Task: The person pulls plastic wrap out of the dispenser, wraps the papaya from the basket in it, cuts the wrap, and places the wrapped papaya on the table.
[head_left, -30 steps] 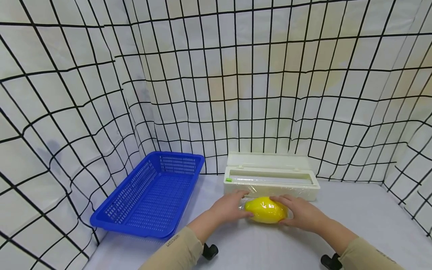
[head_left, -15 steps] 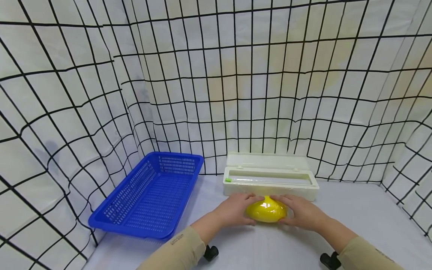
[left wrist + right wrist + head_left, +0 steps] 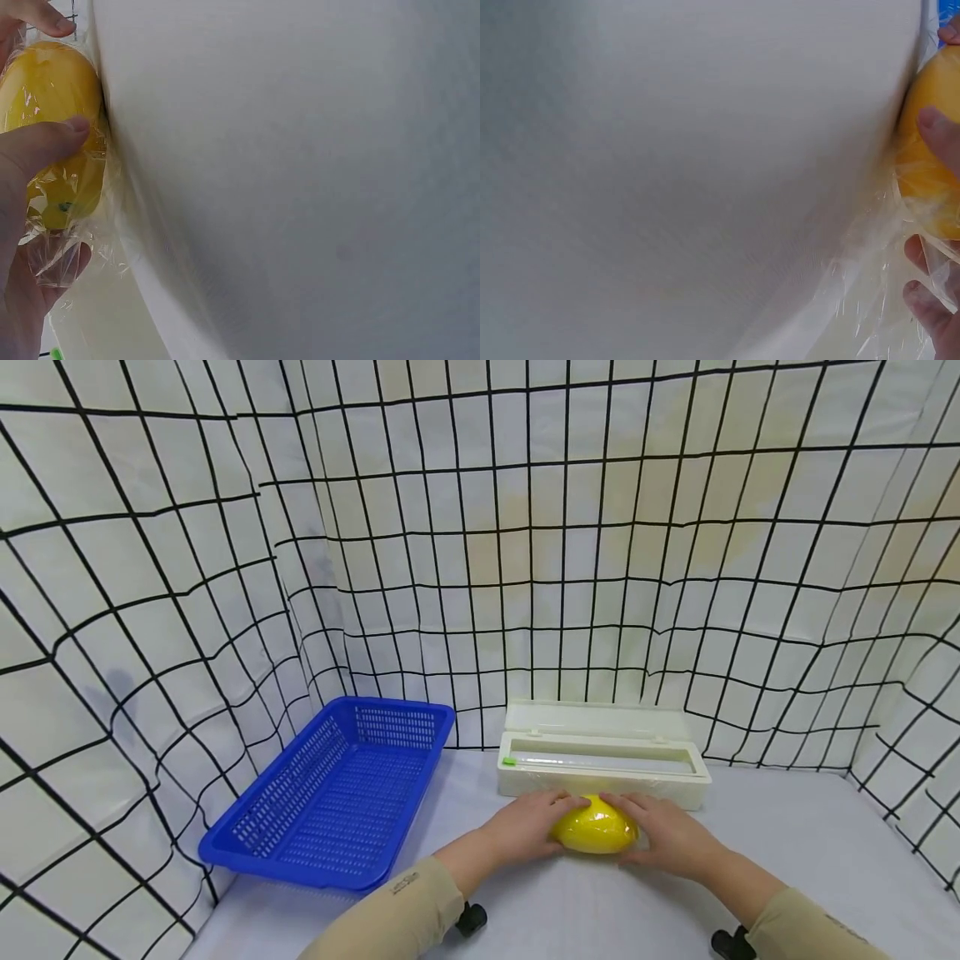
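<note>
Lemon on bench, between our fingers, film over it. Left hand and right hand curl round its ends, likely pressing film snug. Film box just beyond fingertips; blue basket off left.

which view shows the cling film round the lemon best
The left wrist view: the cling film shows as crinkled clear sheet over the lemon, bunched by the left hand. The right wrist view shows loose folds of it at the frame edge. The head view shows only glare on the lemon.
</note>
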Motion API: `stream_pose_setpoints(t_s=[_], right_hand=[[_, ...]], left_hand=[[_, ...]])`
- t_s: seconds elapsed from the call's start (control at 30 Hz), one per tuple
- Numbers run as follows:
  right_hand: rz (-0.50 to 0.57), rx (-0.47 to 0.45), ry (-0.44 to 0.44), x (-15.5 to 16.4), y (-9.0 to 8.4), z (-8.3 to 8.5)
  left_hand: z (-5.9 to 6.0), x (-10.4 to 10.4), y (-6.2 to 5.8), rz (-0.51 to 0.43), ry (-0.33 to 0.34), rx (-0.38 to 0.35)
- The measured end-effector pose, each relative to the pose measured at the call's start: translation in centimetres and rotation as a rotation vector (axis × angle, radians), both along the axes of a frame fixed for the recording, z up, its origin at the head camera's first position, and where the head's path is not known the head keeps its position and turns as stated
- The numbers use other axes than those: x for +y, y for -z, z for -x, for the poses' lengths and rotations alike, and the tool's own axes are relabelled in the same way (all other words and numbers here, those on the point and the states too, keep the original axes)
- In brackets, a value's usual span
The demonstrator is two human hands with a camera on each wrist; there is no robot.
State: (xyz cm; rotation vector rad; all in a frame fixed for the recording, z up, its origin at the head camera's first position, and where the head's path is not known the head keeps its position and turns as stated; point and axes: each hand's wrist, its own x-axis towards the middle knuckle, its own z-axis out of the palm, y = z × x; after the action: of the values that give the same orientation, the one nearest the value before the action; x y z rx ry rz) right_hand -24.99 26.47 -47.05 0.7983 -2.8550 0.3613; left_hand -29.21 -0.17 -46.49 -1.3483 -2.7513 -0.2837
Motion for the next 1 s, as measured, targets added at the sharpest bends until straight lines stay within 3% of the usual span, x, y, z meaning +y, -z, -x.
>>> stream_pose_setpoints(t_s=[0.13,0.3,0.5,0.63,0.83,1.0], right_hand=[[-0.016,0.044,-0.011,0.0,0.1,0.0],[0.008,0.048,-0.021,0.1,-0.8,-0.3],[0.022,0.038,-0.015,-0.1,-2.4,-0.7],[0.034,0.029,-0.009,-0.1,-3.5,-1.1],[0.170,-0.059,0.016,0.1,-5.3,-1.9],[0.259,-0.107,0.037,0.5,-6.2,-2.4]], left_hand=[[0.3,0.1,-0.1,0.009,0.005,0.012],[0.5,-0.1,-0.7,0.005,0.011,-0.025],[-0.2,-0.7,-1.9,-0.026,0.033,-0.055],[-0.8,-0.9,-2.6,-0.038,0.027,-0.022],[-1.1,-0.8,-3.6,-0.114,0.067,0.079],[-0.9,-0.7,-4.6,-0.176,0.068,0.021]])
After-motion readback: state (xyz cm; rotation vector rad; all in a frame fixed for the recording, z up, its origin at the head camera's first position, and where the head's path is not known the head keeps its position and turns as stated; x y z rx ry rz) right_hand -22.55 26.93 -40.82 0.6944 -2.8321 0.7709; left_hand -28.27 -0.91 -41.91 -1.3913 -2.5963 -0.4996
